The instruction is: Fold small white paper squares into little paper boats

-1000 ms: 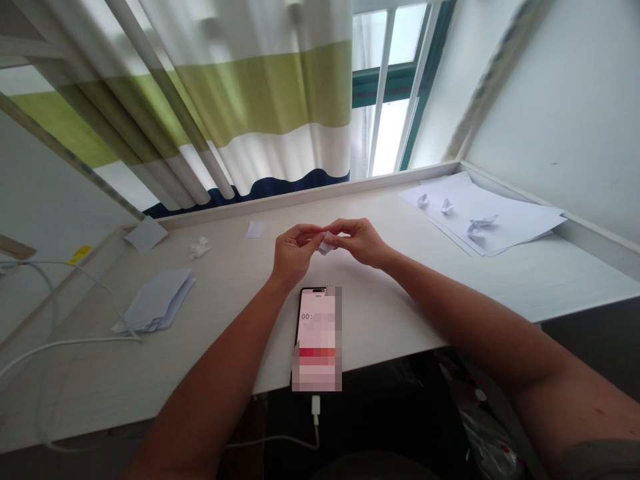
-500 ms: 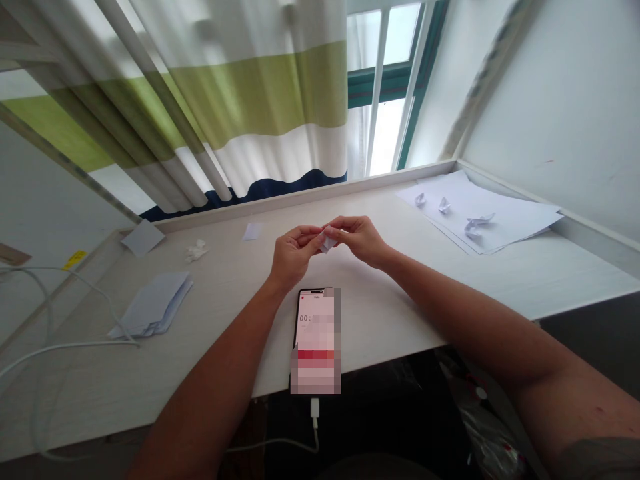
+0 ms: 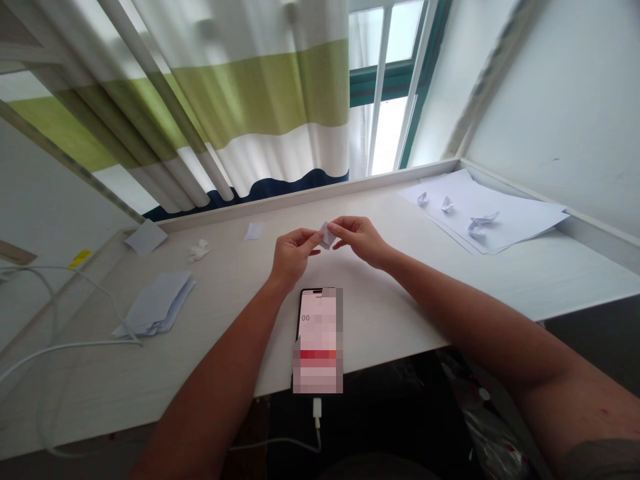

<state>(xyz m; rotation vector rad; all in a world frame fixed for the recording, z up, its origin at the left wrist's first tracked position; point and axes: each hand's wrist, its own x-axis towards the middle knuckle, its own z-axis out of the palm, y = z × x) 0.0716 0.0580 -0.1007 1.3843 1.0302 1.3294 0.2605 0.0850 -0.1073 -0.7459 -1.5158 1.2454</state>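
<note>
My left hand (image 3: 291, 252) and my right hand (image 3: 361, 239) meet above the middle of the white desk (image 3: 240, 300). Both pinch a small folded piece of white paper (image 3: 325, 235) between thumb and fingertips, held a little above the desk top. A phone (image 3: 319, 337) lies flat on the desk just below my hands, its screen lit, with a white cable (image 3: 316, 413) plugged into its near end.
A stack of small white paper sheets (image 3: 157, 302) lies at the left. Large white sheets (image 3: 500, 217) at the right carry three small folded paper figures (image 3: 447, 205). Scraps (image 3: 199, 250) and small squares lie near the back edge. A white cord (image 3: 60, 347) loops at far left.
The folded paper has been turned and lifted slightly between my fingertips, and my hands have drawn a little apart. Nothing else on the desk has moved.
</note>
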